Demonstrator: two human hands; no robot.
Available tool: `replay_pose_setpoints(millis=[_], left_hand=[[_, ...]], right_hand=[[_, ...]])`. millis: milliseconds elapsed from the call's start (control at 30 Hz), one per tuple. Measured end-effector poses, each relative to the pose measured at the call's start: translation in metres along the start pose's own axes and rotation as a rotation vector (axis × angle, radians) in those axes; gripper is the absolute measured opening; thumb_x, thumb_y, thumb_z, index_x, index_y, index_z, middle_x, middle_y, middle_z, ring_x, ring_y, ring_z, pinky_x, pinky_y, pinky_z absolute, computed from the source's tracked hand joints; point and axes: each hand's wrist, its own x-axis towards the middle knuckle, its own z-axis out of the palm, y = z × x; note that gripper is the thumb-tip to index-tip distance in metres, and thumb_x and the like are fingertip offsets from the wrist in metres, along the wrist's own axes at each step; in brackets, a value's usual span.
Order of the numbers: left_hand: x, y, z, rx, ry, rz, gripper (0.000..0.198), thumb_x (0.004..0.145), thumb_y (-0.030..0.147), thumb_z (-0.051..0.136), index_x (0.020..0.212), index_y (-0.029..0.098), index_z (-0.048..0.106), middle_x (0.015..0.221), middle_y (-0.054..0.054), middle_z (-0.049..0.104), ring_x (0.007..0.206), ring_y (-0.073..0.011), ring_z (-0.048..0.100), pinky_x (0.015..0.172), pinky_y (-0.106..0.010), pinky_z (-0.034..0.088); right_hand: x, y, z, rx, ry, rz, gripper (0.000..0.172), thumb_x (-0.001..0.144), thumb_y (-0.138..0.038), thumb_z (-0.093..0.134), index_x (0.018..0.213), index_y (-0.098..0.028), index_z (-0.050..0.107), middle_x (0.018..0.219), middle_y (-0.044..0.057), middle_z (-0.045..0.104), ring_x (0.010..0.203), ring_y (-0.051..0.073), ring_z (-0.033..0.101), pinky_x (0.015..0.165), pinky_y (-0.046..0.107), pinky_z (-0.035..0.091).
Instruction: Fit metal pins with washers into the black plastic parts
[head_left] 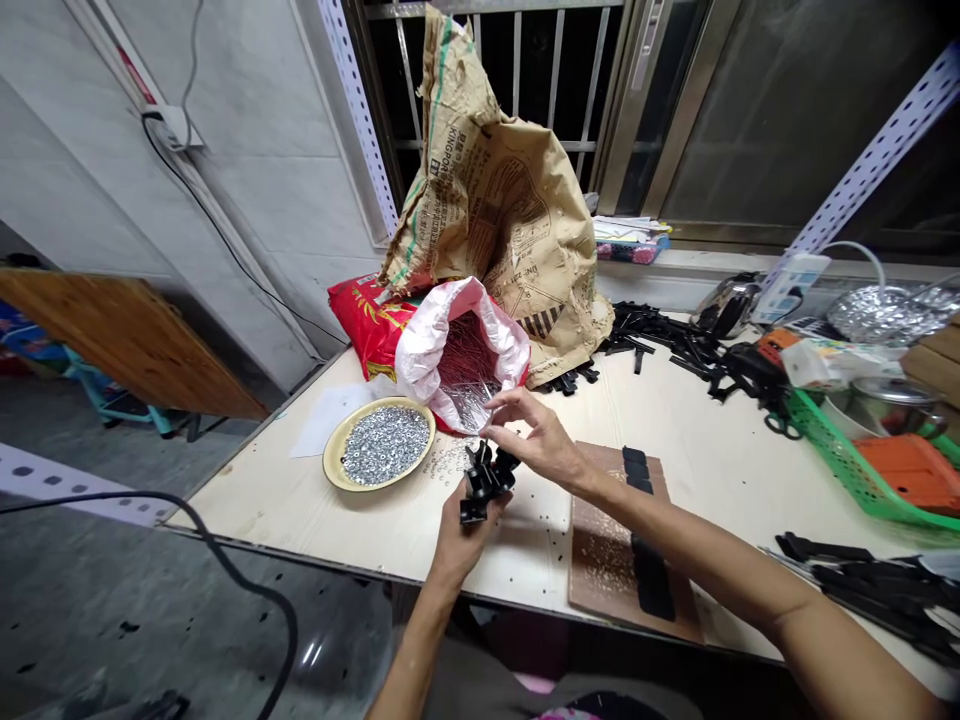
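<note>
Black plastic parts: a small cluster held up above the near edge of the table, left of its middle.
Left hand: closed around the cluster from below, wrist reaching in over the near edge.
Right hand: just above the cluster, thumb and forefinger curved toward each other with a narrow gap; whether something tiny sits between them, I cannot tell.
Bowl: cream-coloured, near the left edge, heaped with small silvery pieces.
White-lined bag: mouth open toward the hands, beyond the bowl, showing thin dark-red and silvery pieces.
Paper sack: brown, crumpled, upright behind the bag by the far edge.
Brown board: flat at the near edge, under the right forearm, black strip on it.
Green basket: toward the right edge.
</note>
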Motion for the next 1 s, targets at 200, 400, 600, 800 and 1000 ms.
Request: replay_pose_setpoints(millis=[200,400,600,800,1000], left_hand=[[-0.002,-0.004,-0.006,0.028,0.05,0.053,0.024,0.074,0.034,0.066,0.09,0.017,0.063,0.089,-0.005,0.068,0.084,-0.0218,0.063,0.074,-0.029,0.049],[-0.004,-0.011,-0.011,-0.019,0.06,0.072,0.019,0.076,0.033,0.064,0.086,0.017,0.063,0.086,-0.005,0.066,0.085,-0.0217,0.062,0.077,-0.03,0.049],[-0.002,-0.007,-0.014,-0.035,0.059,0.008,0.026,0.07,0.03,0.07,0.091,0.017,0.064,0.094,-0.006,0.067,0.091,-0.0227,0.062,0.079,-0.03,0.048],[0.002,0.008,-0.021,-0.195,0.128,-0.242,0.027,0.07,0.038,0.071,0.084,0.015,0.068,0.077,-0.005,0.069,0.078,-0.019,0.062,0.076,-0.028,0.047],[0.01,0.003,-0.018,-0.285,0.089,-0.241,0.023,0.07,0.037,0.071,0.066,0.014,0.067,0.065,-0.003,0.064,0.069,-0.0151,0.058,0.068,-0.025,0.044]], right_hand=[[0.019,0.023,-0.015,-0.21,-0.021,-0.037,0.017,0.087,-0.03,0.056,0.096,-0.018,0.063,0.093,0.003,0.064,0.087,0.013,0.059,0.077,0.025,0.045],[0.05,0.085,0.002,-0.856,-0.201,0.365,0.018,0.089,-0.03,0.054,0.087,-0.018,0.067,0.09,0.005,0.068,0.083,0.015,0.062,0.073,0.024,0.042],[0.078,0.119,0.038,-0.984,-0.194,0.537,0.018,0.085,-0.019,0.053,0.086,-0.01,0.068,0.095,0.019,0.068,0.092,0.026,0.063,0.074,0.033,0.043],[0.084,0.118,0.029,-0.921,-0.138,0.54,0.021,0.077,-0.012,0.053,0.093,-0.009,0.065,0.093,0.018,0.067,0.088,0.026,0.063,0.072,0.033,0.045],[0.062,0.061,-0.007,-0.351,-0.042,0.174,0.055,0.081,-0.017,0.048,0.135,-0.021,0.034,0.078,-0.003,0.062,0.062,0.009,0.058,0.063,0.021,0.045]])
